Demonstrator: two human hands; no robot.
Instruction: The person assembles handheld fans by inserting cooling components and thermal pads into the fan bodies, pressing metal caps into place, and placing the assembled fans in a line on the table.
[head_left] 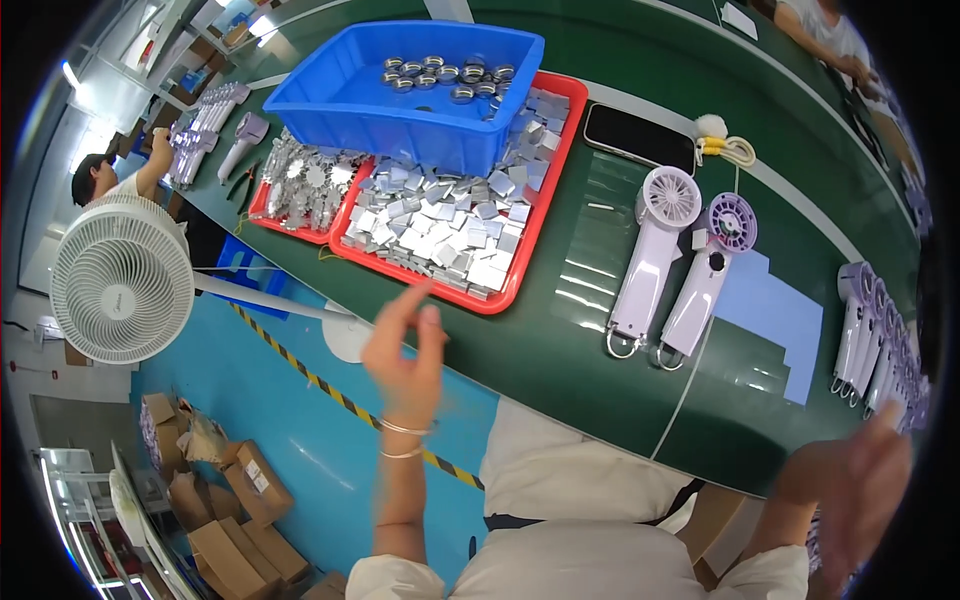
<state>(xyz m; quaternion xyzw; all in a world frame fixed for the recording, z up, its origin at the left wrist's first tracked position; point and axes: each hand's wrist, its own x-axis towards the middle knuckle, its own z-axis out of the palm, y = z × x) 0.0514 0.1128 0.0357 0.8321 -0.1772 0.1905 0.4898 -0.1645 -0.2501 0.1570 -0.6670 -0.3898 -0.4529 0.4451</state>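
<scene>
Head view: silver squares (440, 215) lie just beyond my left hand (403, 372), empty, finger and thumb parted; likely light, stiff, slick, best pinched by the edges. My right hand (868, 485) blurs near lilac fans (853, 325); its grip I can't tell.

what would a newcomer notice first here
Probably the big blue bin, toward the upper left of the green table, sitting over the back of a red tray of shiny silver squares. Next, the round white fan at the far left, then two pale purple handheld fans lying right of the tray.
</scene>
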